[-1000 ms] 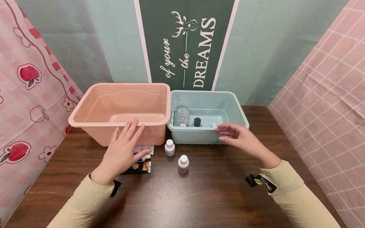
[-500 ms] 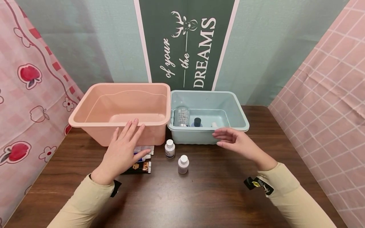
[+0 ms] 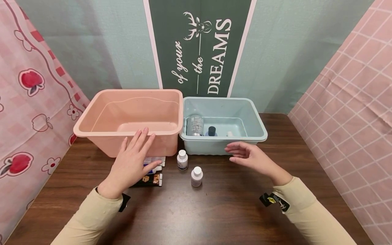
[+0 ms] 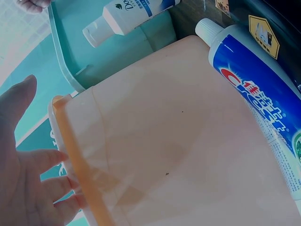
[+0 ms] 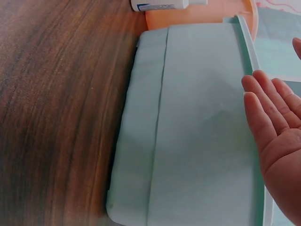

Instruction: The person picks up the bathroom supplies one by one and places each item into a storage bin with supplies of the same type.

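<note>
My left hand (image 3: 130,165) is spread with straight fingers, its fingertips at the front rim of the pink bin (image 3: 101,133); firm contact is hard to tell. Under it lie a blue-and-white toothpaste tube (image 4: 254,80), a black tube (image 3: 150,179) and a pale tube (image 3: 158,159), all partly covered in the head view. My right hand (image 3: 251,158) holds nothing, fingers loosely bent, before the front wall of the light blue bin (image 3: 205,146). Two small white bottles stand upright between the hands: one (image 3: 182,160) near the bins, the other (image 3: 196,177) closer to me.
Inside the blue bin are a clear bottle (image 3: 195,126) lying at the left, a dark-capped bottle (image 3: 211,131) and a white cap (image 3: 230,134) whose lower part is hidden. Both bins stand side by side at the back of the wooden table (image 3: 214,217), before a hanging cloth (image 3: 128,44).
My right hand has drawn back from the blue bin's front rim, moving left and toward me. My left hand, the bottles and the tubes have stayed put.
</note>
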The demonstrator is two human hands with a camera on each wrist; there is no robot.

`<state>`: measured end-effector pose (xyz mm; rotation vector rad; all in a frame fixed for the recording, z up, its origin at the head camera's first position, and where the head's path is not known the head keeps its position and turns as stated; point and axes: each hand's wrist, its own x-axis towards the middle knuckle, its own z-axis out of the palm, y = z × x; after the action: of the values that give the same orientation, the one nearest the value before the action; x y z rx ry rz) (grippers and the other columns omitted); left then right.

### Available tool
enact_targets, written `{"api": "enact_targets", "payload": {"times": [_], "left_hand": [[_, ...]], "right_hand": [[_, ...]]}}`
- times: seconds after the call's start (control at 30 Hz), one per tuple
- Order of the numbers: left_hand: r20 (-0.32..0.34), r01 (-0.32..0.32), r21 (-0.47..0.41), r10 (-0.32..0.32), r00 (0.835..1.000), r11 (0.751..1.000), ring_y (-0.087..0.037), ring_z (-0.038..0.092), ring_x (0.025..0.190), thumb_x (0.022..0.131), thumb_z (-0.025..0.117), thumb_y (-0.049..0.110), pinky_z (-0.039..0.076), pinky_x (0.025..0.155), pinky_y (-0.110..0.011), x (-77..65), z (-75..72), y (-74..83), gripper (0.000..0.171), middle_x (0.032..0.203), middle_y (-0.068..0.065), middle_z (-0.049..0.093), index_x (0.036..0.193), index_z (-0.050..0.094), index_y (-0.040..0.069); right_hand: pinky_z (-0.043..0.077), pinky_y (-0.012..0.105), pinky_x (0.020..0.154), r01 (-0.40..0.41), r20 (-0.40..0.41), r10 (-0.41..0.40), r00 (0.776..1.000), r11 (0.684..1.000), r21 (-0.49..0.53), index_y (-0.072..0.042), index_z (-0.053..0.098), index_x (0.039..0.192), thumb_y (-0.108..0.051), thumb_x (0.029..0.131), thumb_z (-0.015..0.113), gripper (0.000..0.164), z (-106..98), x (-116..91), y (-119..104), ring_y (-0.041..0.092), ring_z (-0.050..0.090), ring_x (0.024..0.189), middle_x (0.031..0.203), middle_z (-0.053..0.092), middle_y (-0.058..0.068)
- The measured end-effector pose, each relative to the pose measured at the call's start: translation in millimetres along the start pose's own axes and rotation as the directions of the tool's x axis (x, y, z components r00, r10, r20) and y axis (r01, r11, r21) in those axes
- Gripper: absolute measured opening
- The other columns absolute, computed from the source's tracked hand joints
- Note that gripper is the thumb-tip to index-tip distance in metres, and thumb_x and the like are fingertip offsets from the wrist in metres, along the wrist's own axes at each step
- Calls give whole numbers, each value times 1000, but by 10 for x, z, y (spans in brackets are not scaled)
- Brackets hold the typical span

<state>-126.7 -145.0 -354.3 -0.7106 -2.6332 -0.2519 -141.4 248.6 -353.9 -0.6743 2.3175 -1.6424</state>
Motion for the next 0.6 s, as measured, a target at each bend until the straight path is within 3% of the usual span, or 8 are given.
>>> {"api": "enact_targets", "payload": {"times": [0.33,0.6], "left_hand": [[7,6,5,-6,1000,1000,-34,24,136,78,61,55,16,104,-59,6,-9,6,84,148,-18,29,142,38,5],[13,13,5,-13,1000,1000,-35,24,135,78,62,55,16,104,-59,4,-10,11,84,148,-19,28,142,38,5]], "right_hand": [[49,26,85,9,12,-9,1000,1000,-12,8,52,121,-4,84,68,42,55,-7,124,13,61,104,117,56,29],[49,27,85,-2,8,2,1000,1000,-14,7,53,121,-4,83,68,42,115,-15,167,15,61,104,115,61,18]]}}
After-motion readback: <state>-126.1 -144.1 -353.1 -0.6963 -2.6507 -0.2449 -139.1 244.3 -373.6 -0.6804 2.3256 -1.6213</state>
